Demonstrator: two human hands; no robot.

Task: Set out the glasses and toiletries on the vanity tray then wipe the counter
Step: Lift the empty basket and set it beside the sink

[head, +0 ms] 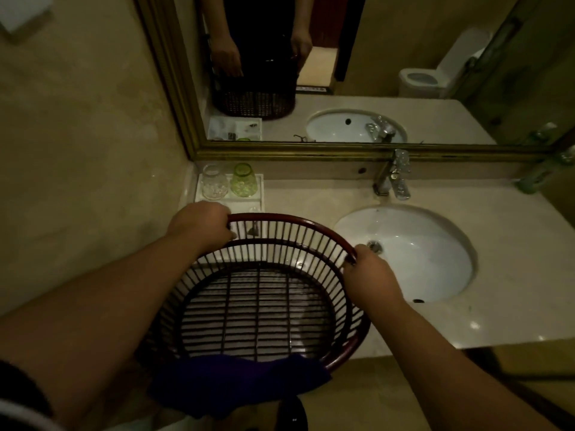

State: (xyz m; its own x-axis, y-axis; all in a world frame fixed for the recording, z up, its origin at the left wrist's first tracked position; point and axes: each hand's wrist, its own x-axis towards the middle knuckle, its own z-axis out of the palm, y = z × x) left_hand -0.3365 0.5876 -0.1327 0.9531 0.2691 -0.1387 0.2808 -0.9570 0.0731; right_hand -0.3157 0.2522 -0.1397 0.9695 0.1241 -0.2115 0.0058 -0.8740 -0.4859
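A dark red slatted basket [264, 293] is held over the counter's front edge, and its inside looks bare. My left hand [202, 223] grips its far left rim. My right hand [368, 275] grips the right rim. A dark blue cloth [236, 384] hangs over the basket's near rim. Behind the basket a white vanity tray [259, 189] stands in the counter's back left corner. On it a clear glass [213, 181] and a green glass [243, 181] stand upside down, side by side. Small dark items on the tray's front part show only through the slats.
A white sink basin [413, 250] sits right of the basket, with a chrome faucet [393, 175] behind it. The beige counter [510, 269] runs on to the right. A gold-framed mirror [342, 149] covers the back wall. A tiled wall closes the left side.
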